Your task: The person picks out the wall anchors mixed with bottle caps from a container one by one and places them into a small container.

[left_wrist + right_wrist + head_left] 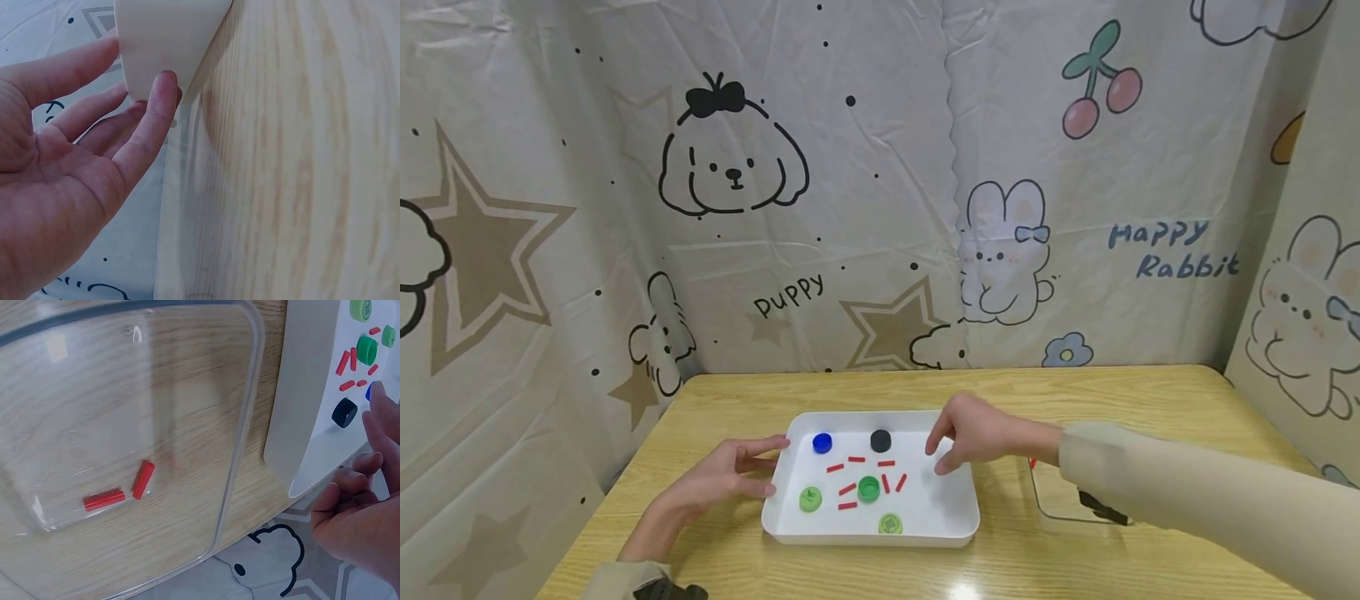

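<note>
A right hand hovers over the right end of a white tray, thumb and fingers parted and empty — apparently between picks, the next calling for a fine pinch — while a left hand, fingers extended, touches the opposite end. Seven slim red sticks lie scattered inside among round caps.

This is a curtained-off nook, in what building cannot be told, its wood-grain table enclosed far, left and right by creased sheeting printed with cartoon rabbits and stars.
</note>
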Demonstrator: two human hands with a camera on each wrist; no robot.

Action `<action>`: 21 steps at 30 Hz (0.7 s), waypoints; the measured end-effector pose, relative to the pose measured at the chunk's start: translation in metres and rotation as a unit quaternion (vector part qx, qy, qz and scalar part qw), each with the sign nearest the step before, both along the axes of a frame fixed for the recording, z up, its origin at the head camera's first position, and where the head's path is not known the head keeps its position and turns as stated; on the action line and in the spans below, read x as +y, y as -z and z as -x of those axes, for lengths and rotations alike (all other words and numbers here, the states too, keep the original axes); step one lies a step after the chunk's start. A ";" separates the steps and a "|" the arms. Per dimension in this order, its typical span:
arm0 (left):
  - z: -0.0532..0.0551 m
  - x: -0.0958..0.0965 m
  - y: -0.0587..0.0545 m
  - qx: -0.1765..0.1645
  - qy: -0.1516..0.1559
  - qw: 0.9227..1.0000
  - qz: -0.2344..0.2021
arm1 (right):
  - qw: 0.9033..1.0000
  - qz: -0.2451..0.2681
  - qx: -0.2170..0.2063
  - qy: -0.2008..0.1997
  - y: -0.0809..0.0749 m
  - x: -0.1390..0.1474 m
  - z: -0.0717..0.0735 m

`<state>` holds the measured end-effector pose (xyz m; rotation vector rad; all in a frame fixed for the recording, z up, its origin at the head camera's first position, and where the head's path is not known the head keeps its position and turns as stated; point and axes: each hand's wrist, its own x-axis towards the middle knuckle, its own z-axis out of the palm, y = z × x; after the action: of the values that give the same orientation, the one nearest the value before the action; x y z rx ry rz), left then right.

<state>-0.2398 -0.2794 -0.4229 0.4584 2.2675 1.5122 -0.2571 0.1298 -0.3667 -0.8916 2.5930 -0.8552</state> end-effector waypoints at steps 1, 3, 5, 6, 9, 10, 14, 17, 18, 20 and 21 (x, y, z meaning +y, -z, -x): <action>0.000 0.000 0.000 0.001 0.000 1.000 0.000 | 1.000 -0.001 -0.001 -0.003 0.001 -0.002 0.001; 0.000 0.000 0.000 0.002 0.000 1.000 0.003 | 1.000 -0.003 0.000 -0.007 0.002 -0.006 0.003; 0.000 -0.001 -0.001 0.003 0.000 1.000 0.004 | 1.000 -0.004 -0.001 -0.011 0.004 -0.010 0.004; 0.000 -0.001 -0.001 0.002 -0.001 1.000 0.004 | 1.000 -0.003 -0.002 -0.012 0.005 -0.013 0.005; 0.000 -0.001 0.000 0.000 -0.003 1.000 0.005 | 1.000 -0.008 -0.005 -0.012 0.008 -0.019 0.007; 0.000 -0.001 0.000 -0.001 -0.004 1.000 0.005 | 1.000 -0.009 -0.009 -0.010 0.010 -0.021 0.008; -0.001 0.000 0.000 -0.005 -0.007 1.000 0.007 | 1.000 -0.017 -0.021 0.001 0.013 -0.030 0.009; 0.000 0.000 0.000 -0.007 -0.009 1.000 0.008 | 0.999 -0.017 -0.036 0.012 0.014 -0.035 0.008; 0.000 0.000 0.000 -0.007 -0.009 1.000 0.008 | 0.999 -0.016 -0.042 0.015 0.014 -0.036 0.008; 0.000 -0.001 -0.001 -0.006 -0.009 1.000 0.009 | 0.998 -0.014 -0.053 0.020 0.014 -0.039 0.007; 0.000 -0.001 -0.001 -0.006 -0.008 1.000 0.008 | 0.998 -0.014 -0.058 0.020 0.014 -0.040 0.007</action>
<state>-0.2397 -0.2800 -0.4223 0.4261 2.2786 1.4991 -0.2639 0.0895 -0.3809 -0.7606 2.5252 -0.8526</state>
